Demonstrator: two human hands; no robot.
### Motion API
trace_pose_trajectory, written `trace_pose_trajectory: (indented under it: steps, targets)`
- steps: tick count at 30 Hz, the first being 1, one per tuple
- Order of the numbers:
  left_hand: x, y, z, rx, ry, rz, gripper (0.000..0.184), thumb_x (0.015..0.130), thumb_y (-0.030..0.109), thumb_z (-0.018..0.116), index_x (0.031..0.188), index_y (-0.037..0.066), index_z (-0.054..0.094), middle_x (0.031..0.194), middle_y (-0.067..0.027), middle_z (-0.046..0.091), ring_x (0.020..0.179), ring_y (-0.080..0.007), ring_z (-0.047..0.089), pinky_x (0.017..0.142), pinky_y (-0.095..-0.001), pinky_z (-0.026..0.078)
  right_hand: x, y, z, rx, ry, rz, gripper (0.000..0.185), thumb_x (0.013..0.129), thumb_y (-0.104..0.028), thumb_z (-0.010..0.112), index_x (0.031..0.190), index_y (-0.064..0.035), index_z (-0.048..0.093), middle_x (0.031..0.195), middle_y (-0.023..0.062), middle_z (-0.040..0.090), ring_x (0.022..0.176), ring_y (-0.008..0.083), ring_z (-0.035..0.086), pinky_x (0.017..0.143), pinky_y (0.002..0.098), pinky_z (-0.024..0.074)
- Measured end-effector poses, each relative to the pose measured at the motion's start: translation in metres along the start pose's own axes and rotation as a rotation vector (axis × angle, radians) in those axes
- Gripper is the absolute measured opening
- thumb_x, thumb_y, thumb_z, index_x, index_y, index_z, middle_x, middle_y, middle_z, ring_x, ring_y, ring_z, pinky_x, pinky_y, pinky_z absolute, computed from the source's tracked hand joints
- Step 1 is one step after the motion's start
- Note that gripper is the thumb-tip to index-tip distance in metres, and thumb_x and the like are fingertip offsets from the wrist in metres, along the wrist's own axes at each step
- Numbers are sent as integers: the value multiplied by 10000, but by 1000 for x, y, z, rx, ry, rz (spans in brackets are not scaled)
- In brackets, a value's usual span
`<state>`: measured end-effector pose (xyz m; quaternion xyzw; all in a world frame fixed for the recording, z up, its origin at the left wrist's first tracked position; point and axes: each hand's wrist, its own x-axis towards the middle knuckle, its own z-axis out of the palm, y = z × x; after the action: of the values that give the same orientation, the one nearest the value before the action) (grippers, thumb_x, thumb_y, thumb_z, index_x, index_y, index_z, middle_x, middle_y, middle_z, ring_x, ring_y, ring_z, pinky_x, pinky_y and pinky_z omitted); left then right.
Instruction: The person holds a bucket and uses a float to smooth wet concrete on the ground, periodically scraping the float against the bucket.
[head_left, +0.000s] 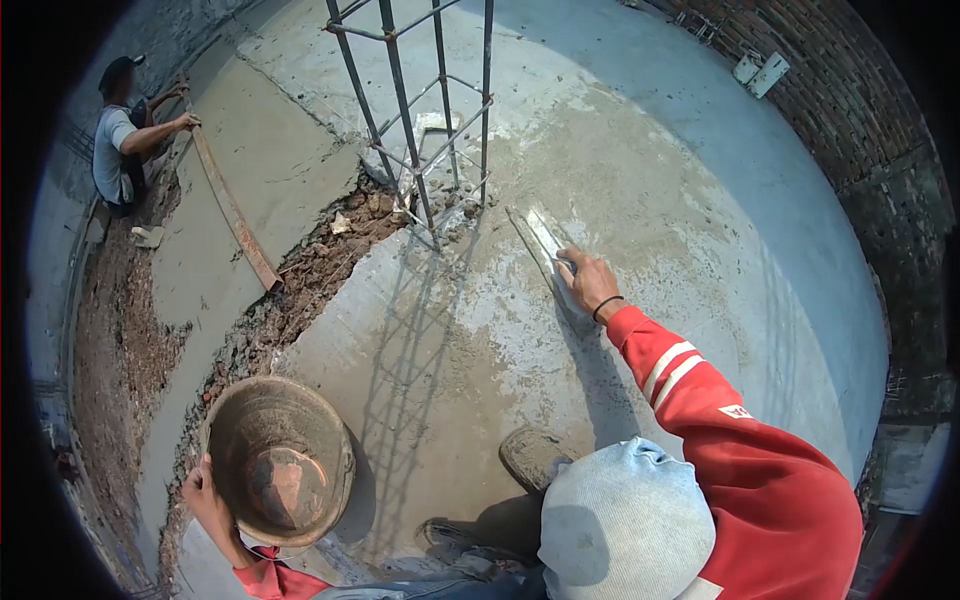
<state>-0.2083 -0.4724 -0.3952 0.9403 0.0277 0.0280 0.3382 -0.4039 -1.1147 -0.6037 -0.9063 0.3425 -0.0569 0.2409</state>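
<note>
My right hand (592,280) is closed round the handle of a long flat trowel (543,234), whose blade lies on the wet-looking concrete floor (640,180). The blade points away from me, just right of the foot of a rebar column cage (397,100). At the lower left my left hand (207,500) grips the rim of a mortar-caked bucket (340,430). Its inside is coated with grey cement, and an orange-brown patch shows at the bottom. My knee and shoes are between the two hands.
At upper left, a co-worker (118,140) crouches, holding a long wooden board (230,205) across wet concrete (215,300). A broken strip of soil and rubble (320,250) runs between the slabs. Brick walls (830,90) stand at right; white boxes (765,73) lie near them.
</note>
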Motion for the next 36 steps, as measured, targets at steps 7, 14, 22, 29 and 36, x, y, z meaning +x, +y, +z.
trace_pose_trajectory:
  steps: [7, 14, 22, 29, 36]
  targets:
    - [-16, -25, -15, -21, 99, -40, 502, 983, 319, 619, 622, 83, 362, 589, 56, 319, 581, -70, 265, 522, -286, 223, -96, 6, -37, 15, -70, -35, 382, 941, -366, 590, 1221, -107, 573, 744, 239, 646, 706, 433, 647, 652, 500, 500]
    - [-17, -9, -21, 49, 114, -150, 522, 954, 366, 644, 598, 75, 395, 583, 63, 352, 565, -69, 282, 507, -292, 231, -115, -9, -58, -26, 199, -188, 317, 913, -312, 652, 1038, -41, 545, 637, 187, 577, 615, 385, 626, 560, 467, 465]
    - [-28, 13, -15, 97, 109, -48, 517, 934, 368, 666, 601, 20, 479, 577, 29, 398, 564, -90, 333, 517, -305, 281, -105, -5, -55, -410, 52, -245, 361, 924, -362, 633, 1004, -18, 555, 746, 241, 635, 705, 451, 625, 602, 519, 474]
    - [-40, 18, -19, 22, 78, -71, 486, 938, 328, 672, 600, 57, 452, 593, 69, 374, 584, -57, 308, 516, -280, 259, -126, -111, -48, -67, -103, -374, 331, 906, -309, 624, 946, 10, 544, 626, 252, 587, 611, 453, 611, 541, 508, 446]
    - [-37, 12, -16, 15, 69, -30, 452, 890, 377, 700, 653, 4, 606, 536, -38, 476, 534, -111, 403, 513, -329, 347, -139, -268, -41, -138, -437, -1106, 322, 907, -313, 640, 1074, -54, 548, 829, 157, 644, 664, 384, 645, 556, 473, 485]
